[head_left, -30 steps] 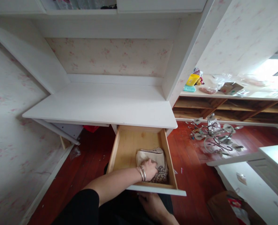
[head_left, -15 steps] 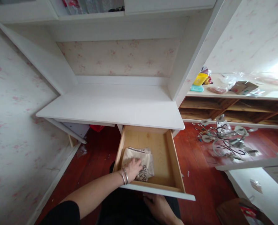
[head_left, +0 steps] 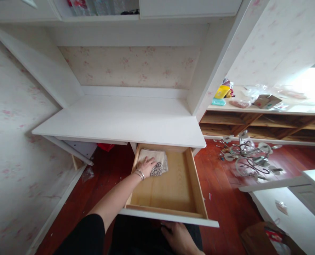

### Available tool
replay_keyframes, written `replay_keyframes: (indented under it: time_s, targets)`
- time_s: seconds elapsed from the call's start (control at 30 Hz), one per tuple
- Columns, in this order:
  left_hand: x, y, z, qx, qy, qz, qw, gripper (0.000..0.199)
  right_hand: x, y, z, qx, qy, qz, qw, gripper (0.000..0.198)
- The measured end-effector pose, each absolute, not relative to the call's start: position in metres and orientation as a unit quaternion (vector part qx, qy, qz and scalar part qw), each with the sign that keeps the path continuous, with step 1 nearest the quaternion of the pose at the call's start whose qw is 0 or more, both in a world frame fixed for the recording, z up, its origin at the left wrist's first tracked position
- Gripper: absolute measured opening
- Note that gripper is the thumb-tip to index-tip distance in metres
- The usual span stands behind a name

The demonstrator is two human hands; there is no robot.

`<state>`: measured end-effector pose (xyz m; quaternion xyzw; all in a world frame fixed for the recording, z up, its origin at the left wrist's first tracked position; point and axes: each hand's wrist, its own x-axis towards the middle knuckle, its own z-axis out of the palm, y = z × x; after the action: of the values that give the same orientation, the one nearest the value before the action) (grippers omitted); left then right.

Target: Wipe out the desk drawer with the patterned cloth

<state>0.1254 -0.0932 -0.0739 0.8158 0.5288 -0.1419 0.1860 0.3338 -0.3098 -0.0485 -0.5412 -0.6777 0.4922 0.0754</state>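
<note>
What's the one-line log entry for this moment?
left hand: flat on cloth, drawer back-left corner | right hand: under drawer front | drawer: open

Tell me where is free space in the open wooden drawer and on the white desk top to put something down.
The open wooden drawer is bare from its middle to the white front panel and along its right wall. Only the back left corner is taken: the left hand presses on a folded beige patterned cloth there. The white desk top shows nothing on it. The right hand is below the drawer front.
</note>
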Motion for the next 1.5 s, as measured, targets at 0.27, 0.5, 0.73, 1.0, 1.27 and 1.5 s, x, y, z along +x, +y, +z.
replay_keyframes:
  time_s: [0.27, 0.5, 0.73, 1.0, 1.27, 1.5]
  targets:
    - [0.159, -0.064, -0.086, 0.813, 0.525, -0.136, 0.212, 0.078, 0.334, -0.308, -0.052, -0.550, -0.681, 0.479, 0.061, 0.029]
    - [0.230, -0.070, -0.087, 0.847, 0.469, -0.119, 0.219, 0.071, 0.332, -0.304, -0.049, -0.545, -0.684, 0.483, 0.045, 0.029]
    - [0.270, -0.081, -0.078, 0.875, 0.424, -0.124, 0.199, 0.065, 0.336, -0.305, -0.047, -0.548, -0.678, 0.485, 0.066, 0.029]
    - [0.260, -0.156, -0.076, 0.912, 0.322, -0.161, 0.199, 0.040, 0.340, -0.306, -0.053, -0.533, -0.679, 0.500, 0.072, 0.033]
    - [0.244, -0.187, -0.064, 0.934, 0.274, -0.136, 0.186, 0.041, 0.339, -0.306, -0.052, -0.527, -0.684, 0.498, 0.080, 0.032]
    - [0.174, -0.188, -0.054, 0.922, 0.313, -0.164, 0.160, 0.045, 0.340, -0.307, -0.053, -0.535, -0.676, 0.499, 0.083, 0.031]
